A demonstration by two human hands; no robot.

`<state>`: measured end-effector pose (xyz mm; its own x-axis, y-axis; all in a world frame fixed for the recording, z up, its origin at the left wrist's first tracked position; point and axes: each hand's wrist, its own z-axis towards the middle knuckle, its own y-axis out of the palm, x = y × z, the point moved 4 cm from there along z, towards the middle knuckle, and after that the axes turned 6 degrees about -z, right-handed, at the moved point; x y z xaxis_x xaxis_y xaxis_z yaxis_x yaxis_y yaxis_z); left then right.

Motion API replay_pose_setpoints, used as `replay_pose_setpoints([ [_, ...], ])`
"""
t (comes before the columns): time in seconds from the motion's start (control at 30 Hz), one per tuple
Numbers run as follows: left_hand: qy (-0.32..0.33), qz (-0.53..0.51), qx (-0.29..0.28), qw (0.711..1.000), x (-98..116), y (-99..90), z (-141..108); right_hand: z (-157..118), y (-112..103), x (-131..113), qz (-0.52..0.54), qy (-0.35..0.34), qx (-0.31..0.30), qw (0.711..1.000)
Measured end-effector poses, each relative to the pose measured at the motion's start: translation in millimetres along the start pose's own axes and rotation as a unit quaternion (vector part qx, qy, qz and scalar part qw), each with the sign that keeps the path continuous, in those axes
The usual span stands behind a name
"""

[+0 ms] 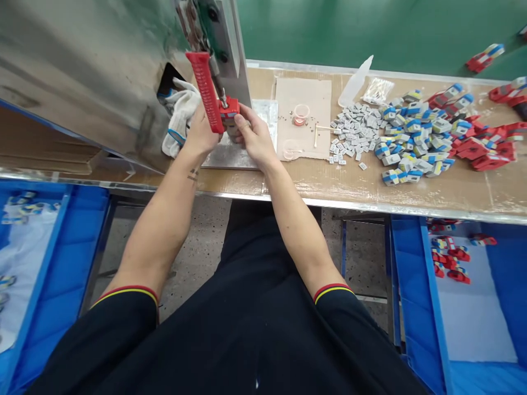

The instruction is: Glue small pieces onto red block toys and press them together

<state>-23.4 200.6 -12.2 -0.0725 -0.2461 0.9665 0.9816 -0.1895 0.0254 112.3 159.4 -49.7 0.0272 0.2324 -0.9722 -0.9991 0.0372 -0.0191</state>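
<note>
A red part (233, 105) sits under the metal tip of a toggle clamp with a red handle (205, 90). My right hand (254, 133) pinches this part from its right side, thumb on top. Behind the lower end of the handle is my left hand (202, 129), curled by the part's left side; its fingers are mostly hidden, so what they grip cannot be made out. Beneath both hands lies a metal base plate (230, 157). White gloves (183, 109) with blue edging rest just left of my left hand.
Right of the hands lie cardboard (304, 93) with a small round cup (301, 113), a white bottle (356, 82), small grey pieces (358, 129), blue-and-grey parts (415, 137) and red parts (489, 148). Blue bins (415, 296) flank me below the table edge. A metal panel (102, 71) stands left.
</note>
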Motion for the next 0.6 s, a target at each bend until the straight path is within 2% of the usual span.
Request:
replay_pose_setpoints([
  [0.13, -0.052, 0.009, -0.049, 0.997, 1.5, -0.7, 0.3, 2.0, -1.1, 8.8, -0.003, -0.023, 0.012, 1.0],
  [0.3, -0.053, -0.013, -0.103, 0.993, -6.5, -8.7, -4.9, 6.5, -1.9, 15.0, -0.034, -0.033, 0.027, 0.999],
  [0.43, -0.047, -0.018, -0.097, 0.994, -14.8, -16.2, -6.7, 14.0, -3.8, 18.6, -0.037, -0.019, 0.022, 0.999],
  [0.6, -0.014, 0.056, -0.064, 0.996, -12.6, -14.7, -5.7, 22.4, -6.7, 20.1, -0.04, -0.02, 0.025, 0.999],
])
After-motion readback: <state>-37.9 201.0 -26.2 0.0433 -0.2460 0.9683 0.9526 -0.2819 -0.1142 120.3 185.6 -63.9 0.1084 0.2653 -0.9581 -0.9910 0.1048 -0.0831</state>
